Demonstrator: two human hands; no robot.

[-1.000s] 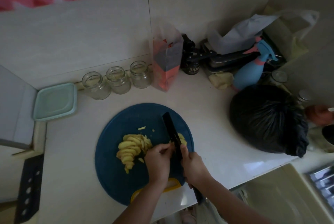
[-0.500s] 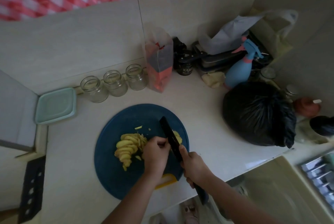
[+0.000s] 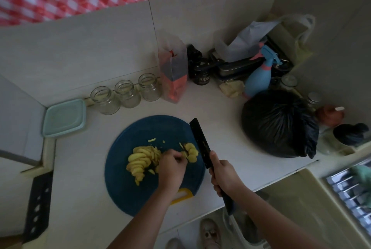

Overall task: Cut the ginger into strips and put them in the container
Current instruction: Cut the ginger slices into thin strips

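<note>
A round dark blue cutting board (image 3: 124, 192) lies on the pale counter. A pile of yellow ginger slices (image 3: 141, 158) sits left of centre on it, and a smaller stack of ginger slices (image 3: 191, 152) lies to the right. My left hand (image 3: 171, 166) rests between the two, its fingertips pinching at the smaller stack. My right hand (image 3: 224, 176) grips the handle of a black knife (image 3: 199, 143), whose blade is lifted just right of the smaller stack. A pale green lidded container (image 3: 64, 117) stands at the counter's left edge.
Three empty glass jars (image 3: 124, 94) line the back wall. A clear bag with red print (image 3: 173, 70), a dark jar (image 3: 201, 75), a blue spray bottle (image 3: 258, 78) and a full black bag (image 3: 279, 124) crowd the right side. The counter edge runs just below the board.
The knife has swung away to the right, off the ginger. My left hand has reached right to the smaller stack of slices.
</note>
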